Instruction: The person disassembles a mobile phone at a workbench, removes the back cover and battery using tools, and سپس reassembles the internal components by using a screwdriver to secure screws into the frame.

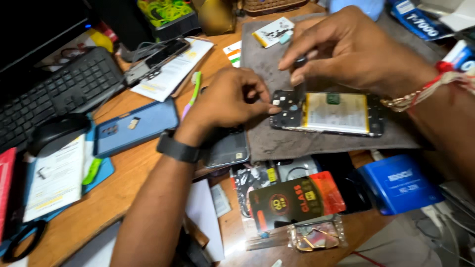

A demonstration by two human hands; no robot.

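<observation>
An opened phone (326, 112) with its back removed lies on a grey work mat (316, 141); its pale battery with yellow edges is exposed. My left hand (225, 101), with a black band on the wrist, pinches at the phone's dark left end with fingertips together. My right hand (346, 47), with red and gold threads on the wrist, holds a thin dark tool (300, 74) upright, its tip down on the phone's circuit area. What the left fingertips grip is too small to tell.
A blue phone case (133, 126) and a dark phone back (225, 146) lie left of the mat. A black keyboard (59, 91) and mouse (54, 131) sit at far left. Packets (297, 198) and a blue box (398, 183) lie in front on the wooden desk.
</observation>
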